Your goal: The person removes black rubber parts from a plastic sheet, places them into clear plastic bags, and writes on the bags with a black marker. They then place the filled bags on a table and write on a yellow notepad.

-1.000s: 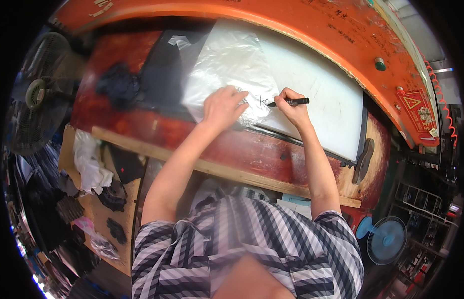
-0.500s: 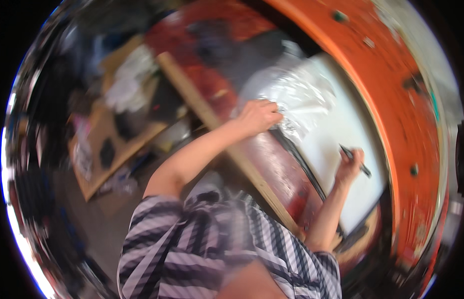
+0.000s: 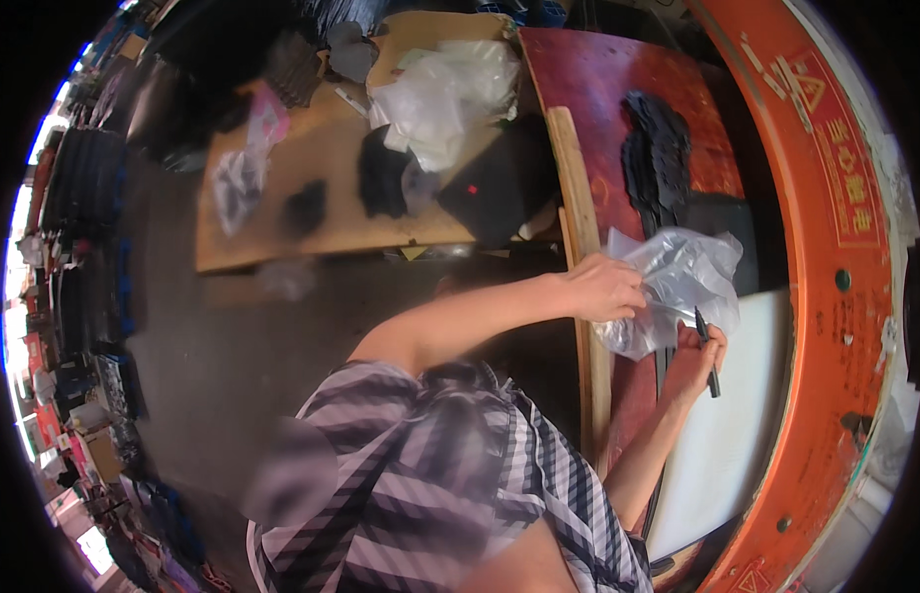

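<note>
A crumpled clear plastic bag (image 3: 692, 269) lies over the red surface and the far end of a white board (image 3: 732, 435). My left hand (image 3: 605, 288) is closed on the bag's left side, fingers bunched into the film. At the bag's near right edge is my right hand (image 3: 693, 364), wrapped round a slim black pen (image 3: 715, 384) that looks like a marker. The pen's upper end points away from me, over the bag. Whether the right fingers also pinch the film, I cannot make out.
An orange machine beam (image 3: 776, 494) borders the board on the right. Black flat pieces (image 3: 658, 158) are stacked on the red surface (image 3: 579, 69), edged by a wooden plank (image 3: 575, 198). To the left stands a brown table (image 3: 332, 237) with dark pieces and plastic bags (image 3: 445, 94).
My view has turned, bringing the brown table upright at the left. My right hand, pen still in it, has come close to the bag; the left hand keeps its grip on the film.
</note>
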